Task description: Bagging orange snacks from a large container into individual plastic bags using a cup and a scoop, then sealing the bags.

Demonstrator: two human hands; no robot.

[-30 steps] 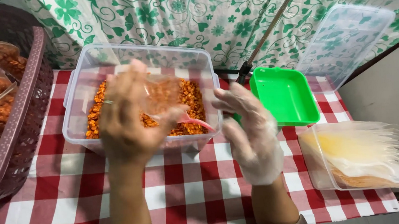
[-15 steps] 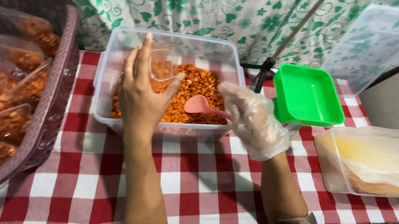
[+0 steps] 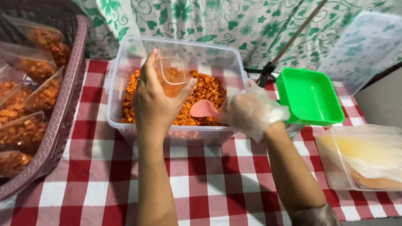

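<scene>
My left hand (image 3: 154, 100) holds a small clear plastic bag (image 3: 173, 73) open over a clear plastic tub (image 3: 125, 61) filled with orange snack pieces (image 3: 206, 88). My right hand (image 3: 248, 111), in a thin clear glove, grips a pink scoop (image 3: 203, 109) that rests on the snack pieces just right of the bag. Both hands hover at the tub's near edge.
A purple basket (image 3: 65, 114) at the left holds several filled snack bags (image 3: 14, 104). A green square dish (image 3: 309, 95) sits right of the tub. A clear box of empty bags (image 3: 372, 159) lies at the right, a clear lid (image 3: 365, 50) behind it. Red checked cloth (image 3: 97, 193) covers the table.
My left hand has lifted the bag farther over the tub. My right hand has taken hold of the pink scoop in the snack pieces. The view has shifted closer.
</scene>
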